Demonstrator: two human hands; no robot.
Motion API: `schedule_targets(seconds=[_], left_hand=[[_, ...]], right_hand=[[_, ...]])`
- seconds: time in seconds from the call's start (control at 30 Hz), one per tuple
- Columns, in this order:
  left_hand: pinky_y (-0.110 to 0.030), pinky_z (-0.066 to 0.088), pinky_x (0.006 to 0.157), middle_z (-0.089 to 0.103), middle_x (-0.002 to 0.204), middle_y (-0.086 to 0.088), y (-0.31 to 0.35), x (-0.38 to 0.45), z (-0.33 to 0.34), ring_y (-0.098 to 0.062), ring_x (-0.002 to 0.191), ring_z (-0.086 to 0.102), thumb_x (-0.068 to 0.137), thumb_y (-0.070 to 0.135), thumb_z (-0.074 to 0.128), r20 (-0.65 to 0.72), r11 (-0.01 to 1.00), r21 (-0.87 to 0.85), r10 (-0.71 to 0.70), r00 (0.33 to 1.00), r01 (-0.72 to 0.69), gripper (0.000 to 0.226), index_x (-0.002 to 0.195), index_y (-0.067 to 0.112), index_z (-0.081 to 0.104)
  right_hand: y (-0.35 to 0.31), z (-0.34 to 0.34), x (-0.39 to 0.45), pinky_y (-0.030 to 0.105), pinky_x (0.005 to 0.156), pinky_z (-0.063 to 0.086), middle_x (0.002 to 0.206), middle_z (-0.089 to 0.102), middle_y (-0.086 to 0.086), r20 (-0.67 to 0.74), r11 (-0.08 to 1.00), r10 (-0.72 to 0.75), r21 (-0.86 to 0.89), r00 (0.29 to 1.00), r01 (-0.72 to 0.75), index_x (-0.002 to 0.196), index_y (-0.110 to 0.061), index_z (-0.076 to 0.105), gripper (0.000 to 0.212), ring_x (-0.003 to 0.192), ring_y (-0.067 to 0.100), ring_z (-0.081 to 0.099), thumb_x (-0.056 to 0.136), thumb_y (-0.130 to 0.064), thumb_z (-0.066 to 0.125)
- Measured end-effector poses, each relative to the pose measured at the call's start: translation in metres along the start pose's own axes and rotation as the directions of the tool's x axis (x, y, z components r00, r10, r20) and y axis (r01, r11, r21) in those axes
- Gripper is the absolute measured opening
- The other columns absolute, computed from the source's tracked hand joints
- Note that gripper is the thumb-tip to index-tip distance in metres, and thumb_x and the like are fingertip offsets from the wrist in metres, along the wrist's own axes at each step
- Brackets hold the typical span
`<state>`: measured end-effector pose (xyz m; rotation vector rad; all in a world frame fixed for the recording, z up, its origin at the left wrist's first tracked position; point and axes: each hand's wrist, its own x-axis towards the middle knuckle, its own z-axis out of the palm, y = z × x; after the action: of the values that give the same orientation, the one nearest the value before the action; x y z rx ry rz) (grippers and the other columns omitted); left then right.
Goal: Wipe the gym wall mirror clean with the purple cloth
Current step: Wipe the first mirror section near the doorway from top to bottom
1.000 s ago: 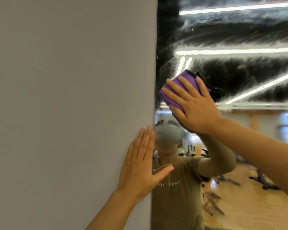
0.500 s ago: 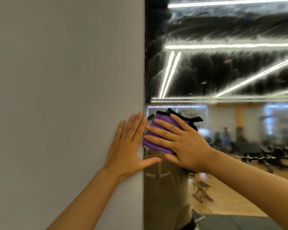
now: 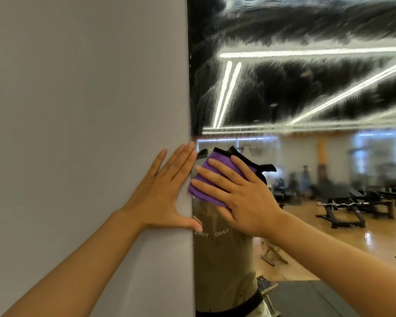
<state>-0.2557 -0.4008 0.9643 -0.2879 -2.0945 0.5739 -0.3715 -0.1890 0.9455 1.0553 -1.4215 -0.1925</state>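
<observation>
Streaks may remain if the right hand [image 3: 242,197], flat-fingered on the purple cloth [image 3: 206,179], eases pressure against the mirror [image 3: 306,92]; left hand [image 3: 160,193] rests open.

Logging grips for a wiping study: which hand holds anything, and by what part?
The right hand presses the purple cloth flat across its back; the left hand holds nothing.

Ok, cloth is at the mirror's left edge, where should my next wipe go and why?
Probably sweep the purple cloth up the edge into the streaky haze: the right hand presses it flat on the mirror, and smears remain above it.
</observation>
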Motion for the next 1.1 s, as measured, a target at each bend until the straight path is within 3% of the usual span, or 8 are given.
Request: schedule_targets(seconds=[0.1,0.4,0.47,0.63,0.83,0.97,1.03,1.1], left_hand=[[-0.04,-0.009,0.124,-0.014,0.169,-0.006,-0.001,0.0,-0.003,-0.021,0.156,-0.011,0.065,0.098,0.048,0.019,1.0,-0.017,0.009,1.0,-0.009,0.143,0.161,0.008,-0.007],[-0.036,-0.017,0.122,-0.024,0.167,-0.005,-0.003,-0.002,-0.009,-0.02,0.154,-0.02,0.054,0.095,0.059,0.104,1.0,-0.011,0.02,0.994,-0.019,0.155,0.159,0.01,-0.016],[-0.038,-0.014,0.123,-0.023,0.167,-0.005,-0.004,-0.003,-0.009,-0.02,0.154,-0.019,0.055,0.097,0.056,0.106,1.0,-0.002,0.019,0.994,-0.019,0.153,0.159,0.01,-0.015],[-0.04,-0.01,0.123,-0.018,0.168,-0.006,-0.001,-0.003,-0.008,-0.02,0.155,-0.015,0.062,0.099,0.048,0.087,1.0,-0.015,0.007,0.996,-0.006,0.146,0.16,0.009,-0.01],[-0.038,-0.015,0.123,-0.02,0.168,-0.006,-0.002,-0.003,-0.011,-0.02,0.155,-0.017,0.061,0.097,0.052,0.09,0.999,-0.037,0.024,0.996,-0.021,0.147,0.16,0.01,-0.011],[-0.037,-0.016,0.122,-0.022,0.167,-0.006,-0.005,-0.002,-0.012,-0.02,0.154,-0.019,0.059,0.097,0.052,0.094,0.999,-0.018,0.047,0.994,-0.046,0.149,0.16,0.01,-0.014],[-0.037,-0.015,0.122,-0.023,0.167,-0.005,-0.006,-0.003,-0.011,-0.019,0.154,-0.019,0.06,0.097,0.051,0.086,0.998,-0.035,0.052,0.995,-0.049,0.147,0.16,0.011,-0.015],[-0.037,-0.013,0.123,-0.021,0.168,-0.005,-0.006,-0.003,-0.009,-0.019,0.155,-0.017,0.066,0.097,0.045,0.07,0.998,-0.047,0.053,0.996,-0.05,0.14,0.16,0.011,-0.013]], right_hand=[[-0.025,0.003,-0.007,0.052,0.126,0.005,0.167,0.024,0.0,-0.029,0.995,0.1,0.01,0.995,-0.1,0.159,-0.028,0.031,0.057,0.156,0.026,0.016,0.105,-0.045,0.029],[-0.015,0.002,-0.026,0.047,0.127,-0.001,0.167,0.021,-0.006,0.098,0.964,-0.264,-0.011,0.96,0.266,0.16,-0.033,0.025,0.056,0.157,0.021,0.011,0.106,-0.047,0.027],[0.004,-0.001,-0.013,0.047,0.126,0.001,0.167,0.023,-0.005,0.084,0.976,-0.212,-0.038,0.974,0.215,0.16,-0.032,0.026,0.056,0.156,0.021,0.013,0.106,-0.046,0.026],[0.008,-0.007,-0.001,0.054,0.125,0.005,0.167,0.023,0.0,0.005,0.991,0.126,-0.037,0.992,-0.126,0.16,-0.029,0.028,0.057,0.156,0.027,0.017,0.105,-0.044,0.026],[-0.037,0.002,-0.075,0.052,0.125,-0.003,0.17,0.012,-0.004,0.137,0.978,-0.174,-0.09,0.975,0.187,0.162,-0.033,0.019,0.064,0.157,0.025,0.005,0.102,-0.051,0.033],[-0.031,0.001,-0.082,0.049,0.126,-0.005,0.169,0.014,-0.007,0.196,0.95,-0.286,-0.069,0.938,0.304,0.162,-0.034,0.019,0.063,0.157,0.022,0.006,0.103,-0.052,0.033],[-0.022,0.0,-0.067,0.049,0.126,-0.002,0.169,0.017,-0.008,0.18,0.957,-0.27,-0.062,0.946,0.285,0.161,-0.035,0.021,0.061,0.157,0.021,0.008,0.104,-0.052,0.031],[-0.01,0.0,-0.042,0.05,0.125,0.002,0.168,0.019,-0.005,0.111,0.987,-0.139,-0.062,0.984,0.147,0.161,-0.034,0.023,0.059,0.157,0.022,0.01,0.104,-0.05,0.03]])
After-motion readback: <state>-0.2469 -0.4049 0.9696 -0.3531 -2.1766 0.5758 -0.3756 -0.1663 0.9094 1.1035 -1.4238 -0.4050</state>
